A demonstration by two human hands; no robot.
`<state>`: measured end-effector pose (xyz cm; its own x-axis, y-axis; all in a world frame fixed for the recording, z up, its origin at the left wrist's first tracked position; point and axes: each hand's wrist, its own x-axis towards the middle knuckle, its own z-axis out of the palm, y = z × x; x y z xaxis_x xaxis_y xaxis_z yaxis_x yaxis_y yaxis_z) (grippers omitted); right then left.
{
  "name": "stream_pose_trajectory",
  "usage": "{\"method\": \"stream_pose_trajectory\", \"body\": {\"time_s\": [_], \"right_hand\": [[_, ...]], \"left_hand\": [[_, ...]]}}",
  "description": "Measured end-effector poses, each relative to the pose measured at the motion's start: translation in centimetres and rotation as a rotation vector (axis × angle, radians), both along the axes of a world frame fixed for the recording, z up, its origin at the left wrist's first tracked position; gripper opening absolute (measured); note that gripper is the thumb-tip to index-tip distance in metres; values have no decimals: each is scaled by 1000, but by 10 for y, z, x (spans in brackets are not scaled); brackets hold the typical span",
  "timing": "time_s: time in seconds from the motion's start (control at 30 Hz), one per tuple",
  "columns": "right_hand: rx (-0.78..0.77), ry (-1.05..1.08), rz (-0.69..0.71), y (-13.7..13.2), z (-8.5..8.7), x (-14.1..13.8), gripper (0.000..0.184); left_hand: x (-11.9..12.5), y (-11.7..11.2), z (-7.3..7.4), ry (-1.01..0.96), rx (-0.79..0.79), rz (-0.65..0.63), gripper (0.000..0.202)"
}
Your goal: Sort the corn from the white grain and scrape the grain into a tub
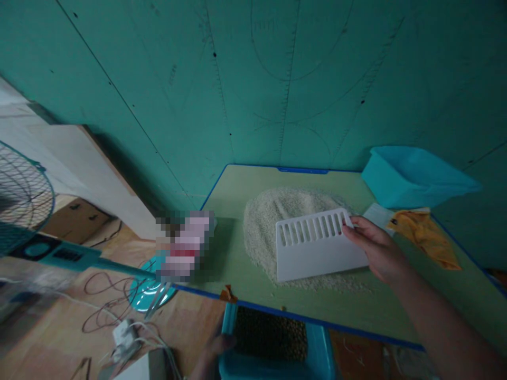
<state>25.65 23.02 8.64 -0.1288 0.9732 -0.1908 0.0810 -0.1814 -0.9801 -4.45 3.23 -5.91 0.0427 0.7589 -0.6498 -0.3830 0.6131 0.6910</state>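
Note:
My right hand (374,248) grips the right end of a white plastic panel (312,258) with a row of slots along its upper edge. The panel is tilted above a spread-out mound of pale grains (261,221) on the green tabletop (245,285), hiding part of it. Below the table's front edge is a teal tub (325,348) with small brown pellets or beans (273,332) inside. My left hand (216,345), partly blurred, is closed on the tub's left rim, its thumb over the inner side.
A turquoise bin (396,182) and a crumpled orange cloth (428,237) lie on the table's right. A pixelated pinkish object (188,243) is at the left edge. A teal fan (51,250), cables (106,311) and a power strip (124,332) occupy the left side. A green wall (257,79) stands behind.

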Motion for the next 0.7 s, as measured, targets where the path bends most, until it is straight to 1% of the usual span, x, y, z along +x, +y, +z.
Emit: {"method": "stream_pose_trajectory", "body": {"time_s": [0.1,0.17,0.2,0.33,0.47,0.57,0.63,0.7], "right_hand": [[-34,14,37,-1,-1,1,40],[-45,17,56,-1,0,2,41],[-47,12,62,-1,0,2,41],[-88,-34,128,-3,3,2,42],[-136,-35,184,-6,5,1,41],[-120,-1,127,-5,5,1,39],[-91,36,29,-3,6,3,38],[-53,76,-95,0,7,4,39]], "left_hand": [[7,-1,7,1,-13,56,16],[14,-7,14,5,-17,107,9],[18,-10,18,5,-20,135,9],[33,-23,38,-9,-39,228,34],[43,-22,56,-74,-79,290,48],[48,-19,63,-195,-102,320,55],[50,-18,64,-247,-122,348,58],[51,-20,62,-259,-140,388,62]]}}
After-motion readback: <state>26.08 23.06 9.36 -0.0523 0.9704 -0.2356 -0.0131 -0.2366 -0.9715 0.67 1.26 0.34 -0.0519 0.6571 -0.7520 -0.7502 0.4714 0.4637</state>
